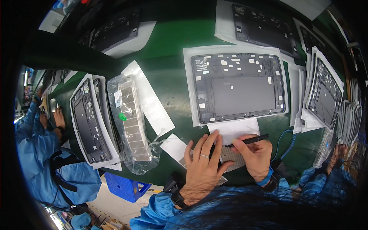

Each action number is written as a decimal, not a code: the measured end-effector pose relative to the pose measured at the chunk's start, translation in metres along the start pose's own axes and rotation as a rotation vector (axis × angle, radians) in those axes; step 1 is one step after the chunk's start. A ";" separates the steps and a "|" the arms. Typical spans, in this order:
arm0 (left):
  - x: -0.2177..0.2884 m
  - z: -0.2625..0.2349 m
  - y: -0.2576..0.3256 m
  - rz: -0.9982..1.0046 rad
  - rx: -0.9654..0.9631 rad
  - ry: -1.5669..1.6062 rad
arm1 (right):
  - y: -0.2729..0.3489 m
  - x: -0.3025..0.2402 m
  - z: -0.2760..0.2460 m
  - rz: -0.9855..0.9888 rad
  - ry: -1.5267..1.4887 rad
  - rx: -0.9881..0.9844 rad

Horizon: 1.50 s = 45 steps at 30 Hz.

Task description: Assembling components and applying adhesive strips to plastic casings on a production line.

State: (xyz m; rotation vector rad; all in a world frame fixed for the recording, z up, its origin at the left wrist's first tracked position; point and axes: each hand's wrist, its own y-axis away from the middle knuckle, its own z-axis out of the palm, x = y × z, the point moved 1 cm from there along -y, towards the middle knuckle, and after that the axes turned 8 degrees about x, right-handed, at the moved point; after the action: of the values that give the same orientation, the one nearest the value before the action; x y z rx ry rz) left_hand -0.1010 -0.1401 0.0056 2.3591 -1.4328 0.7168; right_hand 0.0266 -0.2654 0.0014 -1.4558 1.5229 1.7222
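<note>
My left hand (203,165) lies with its fingers spread, pressing on a sheet at the near edge of the table. My right hand (255,155) is closed around a slim black pen-shaped tool (257,139). The tool's tip points left, close to my left fingertips. Beneath both hands is a grey sheet with fine parallel rows (232,158), partly covered by my fingers. A white paper (237,129) lies just beyond it. Farther off, a dark tablet housing (245,96) with several small white pads rests flat on white wrapping.
On the left are a clear plastic bag of strip sheets (132,126), a white strip (151,99) and stacked tablet housings (90,122). More housings (326,92) stand at the right, near a coiled blue cord (289,143). A co-worker in blue (57,165) sits at left. Below is a blue stool (122,186).
</note>
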 end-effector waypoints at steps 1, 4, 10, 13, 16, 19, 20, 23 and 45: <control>0.000 0.001 -0.003 0.007 0.002 -0.006 | -0.002 -0.001 -0.002 0.008 -0.058 0.000; 0.005 -0.008 -0.005 -0.004 -0.111 -0.013 | -0.004 -0.016 -0.010 0.063 -0.231 0.030; 0.012 -0.031 -0.067 0.071 -0.008 0.095 | -0.088 -0.089 0.017 -0.201 -0.141 0.170; 0.006 -0.015 -0.119 0.111 0.156 0.000 | -0.150 -0.088 0.053 -0.276 -0.182 0.147; -0.003 -0.003 -0.147 0.088 0.197 0.066 | -0.176 -0.070 0.071 -0.287 -0.186 0.184; -0.004 -0.001 -0.155 0.081 0.187 0.030 | -0.180 -0.067 0.073 -0.297 -0.176 0.240; -0.003 -0.002 -0.156 0.064 0.164 0.040 | -0.180 -0.067 0.072 -0.297 -0.188 0.259; -0.004 0.000 -0.157 0.046 0.152 0.045 | -0.179 -0.069 0.075 -0.316 -0.159 0.286; -0.005 0.008 -0.165 0.111 0.158 0.010 | -0.177 -0.066 0.079 -0.317 -0.076 0.314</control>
State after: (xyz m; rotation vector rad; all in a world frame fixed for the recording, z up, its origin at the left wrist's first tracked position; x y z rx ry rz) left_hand 0.0455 -0.0641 -0.0019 2.4017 -1.5665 0.9009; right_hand 0.1645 -0.1186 -0.0334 -1.3647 1.3633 1.2751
